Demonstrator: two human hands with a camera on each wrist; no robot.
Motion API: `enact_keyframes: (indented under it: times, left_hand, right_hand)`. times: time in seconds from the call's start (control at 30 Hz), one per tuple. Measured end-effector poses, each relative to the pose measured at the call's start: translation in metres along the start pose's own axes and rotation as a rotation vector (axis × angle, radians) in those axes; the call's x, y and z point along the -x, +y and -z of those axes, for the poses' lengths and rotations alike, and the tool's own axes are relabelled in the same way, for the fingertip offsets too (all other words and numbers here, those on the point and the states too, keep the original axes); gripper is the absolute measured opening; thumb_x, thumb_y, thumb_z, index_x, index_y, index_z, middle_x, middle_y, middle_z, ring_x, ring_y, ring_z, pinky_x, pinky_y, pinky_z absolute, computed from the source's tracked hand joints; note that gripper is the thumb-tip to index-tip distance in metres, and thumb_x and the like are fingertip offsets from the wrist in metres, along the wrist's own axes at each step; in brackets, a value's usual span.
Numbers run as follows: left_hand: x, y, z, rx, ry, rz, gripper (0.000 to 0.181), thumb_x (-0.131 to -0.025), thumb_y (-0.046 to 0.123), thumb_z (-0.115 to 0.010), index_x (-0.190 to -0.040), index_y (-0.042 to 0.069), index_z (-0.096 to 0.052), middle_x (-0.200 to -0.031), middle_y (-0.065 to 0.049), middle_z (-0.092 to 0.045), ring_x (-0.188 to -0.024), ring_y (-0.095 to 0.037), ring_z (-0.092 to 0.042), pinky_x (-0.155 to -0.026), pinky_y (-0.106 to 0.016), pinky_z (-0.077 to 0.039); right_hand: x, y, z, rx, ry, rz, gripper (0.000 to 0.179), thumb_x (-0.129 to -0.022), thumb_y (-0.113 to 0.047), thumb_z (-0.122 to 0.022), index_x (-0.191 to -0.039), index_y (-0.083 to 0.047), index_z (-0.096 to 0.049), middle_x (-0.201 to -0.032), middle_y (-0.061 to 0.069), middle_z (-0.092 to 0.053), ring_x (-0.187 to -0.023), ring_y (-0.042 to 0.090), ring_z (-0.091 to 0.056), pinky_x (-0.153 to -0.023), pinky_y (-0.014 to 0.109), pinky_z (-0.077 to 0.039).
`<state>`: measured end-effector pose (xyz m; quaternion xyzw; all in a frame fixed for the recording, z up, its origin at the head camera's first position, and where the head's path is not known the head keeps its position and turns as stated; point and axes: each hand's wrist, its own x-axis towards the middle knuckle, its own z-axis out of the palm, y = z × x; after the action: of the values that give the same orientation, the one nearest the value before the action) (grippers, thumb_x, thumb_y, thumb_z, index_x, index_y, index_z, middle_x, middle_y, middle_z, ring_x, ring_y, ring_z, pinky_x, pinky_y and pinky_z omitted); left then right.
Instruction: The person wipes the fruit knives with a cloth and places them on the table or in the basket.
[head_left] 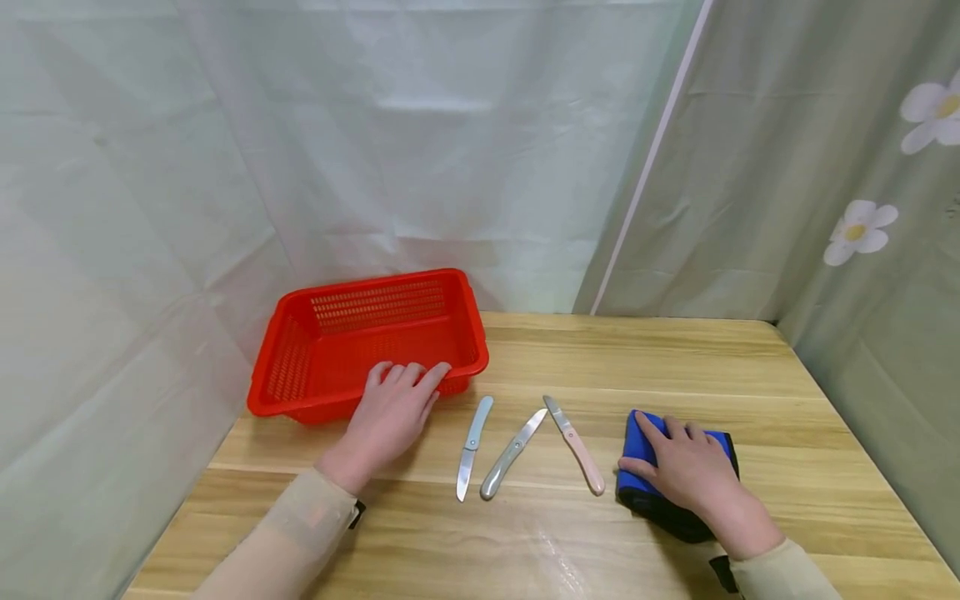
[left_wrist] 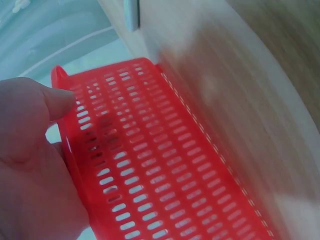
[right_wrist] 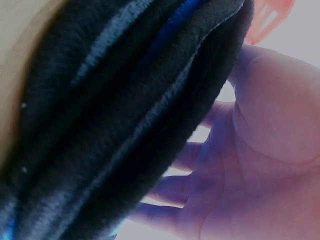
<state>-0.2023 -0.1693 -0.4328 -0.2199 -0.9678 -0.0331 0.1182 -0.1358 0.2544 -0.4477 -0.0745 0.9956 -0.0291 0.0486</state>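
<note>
My left hand point(head_left: 392, 410) grips the near rim of a red plastic basket point(head_left: 288, 410), its fingers over the rim. In the left wrist view the thumb point(left_wrist: 61, 102) lies against the outside of the slotted wall point(left_wrist: 150, 150). My right hand point(head_left: 693, 467) rests on a folded blue cloth with black edging point(head_left: 637, 450), fingers fairly straight and spread. The right wrist view shows the cloth's dark folded layers point(right_wrist: 115, 125) beside the palm point(right_wrist: 250, 165). Between the hands lie three knives with blades out: light blue point(head_left: 476, 429), grey-green point(head_left: 504, 468) and pink point(head_left: 581, 456).
The wood-grain table point(head_left: 570, 550) reaches back to a pale curtain point(head_left: 450, 150). More curtain, printed with white flowers point(head_left: 860, 232), hangs along the right side. The basket stands at the back left, against the curtain.
</note>
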Motion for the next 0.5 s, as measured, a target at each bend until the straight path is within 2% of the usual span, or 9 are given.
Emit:
enact_keyframes:
  times: [0.2,0.5]
  left_hand:
    - [-0.002,-0.008,-0.001,0.023,0.020,-0.012,0.056,-0.105,0.019,-0.077,-0.158,0.022,-0.059,-0.122,-0.006,-0.072,-0.113,-0.029,-0.068,-0.119,-0.062,-0.034]
    - [-0.002,-0.017,-0.001,0.035,0.022,-0.015,0.055,-0.102,0.022,-0.081,-0.153,0.023,-0.063,-0.118,-0.005,-0.071,-0.110,-0.027,-0.067,-0.119,-0.062,-0.035]
  right_hand:
    - [0.000,-0.001,0.000,-0.012,-0.012,-0.002,0.087,-0.104,-0.064,-0.067,-0.165,-0.005,-0.048,-0.149,0.040,-0.053,-0.131,0.066,-0.052,-0.103,0.079,-0.044]
    - [-0.003,-0.005,0.004,-0.013,-0.062,0.006,0.081,-0.107,-0.055,-0.068,-0.166,-0.004,-0.047,-0.150,0.040,-0.052,-0.133,0.066,-0.051,-0.105,0.078,-0.043]
